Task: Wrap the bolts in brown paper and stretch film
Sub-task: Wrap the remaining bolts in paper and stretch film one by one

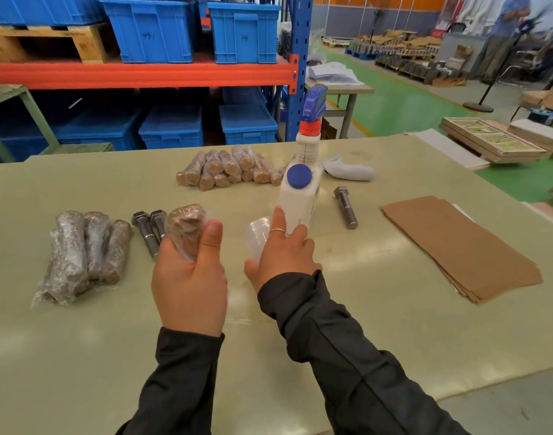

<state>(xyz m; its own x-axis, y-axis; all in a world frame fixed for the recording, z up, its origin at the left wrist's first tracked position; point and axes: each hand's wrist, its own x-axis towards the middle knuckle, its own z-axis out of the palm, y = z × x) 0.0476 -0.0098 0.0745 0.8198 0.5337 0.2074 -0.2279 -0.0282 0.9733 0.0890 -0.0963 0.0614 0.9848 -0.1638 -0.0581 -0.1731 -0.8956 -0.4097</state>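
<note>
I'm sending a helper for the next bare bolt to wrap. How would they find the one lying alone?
Start at the tall white spray bottle standing mid-table. Just right of it, before the stack of brown paper sheets, lies the lone bolt, head pointing away. Unlike the two bare bolts by the left hand, it has no neighbour touching it.

Bright even light, glare patches, warped blurry edges.

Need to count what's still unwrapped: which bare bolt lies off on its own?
The lone bolt right of the white spray bottle, toward the brown paper stack. The other two bare bolts lie side by side, left of the left hand.
</note>
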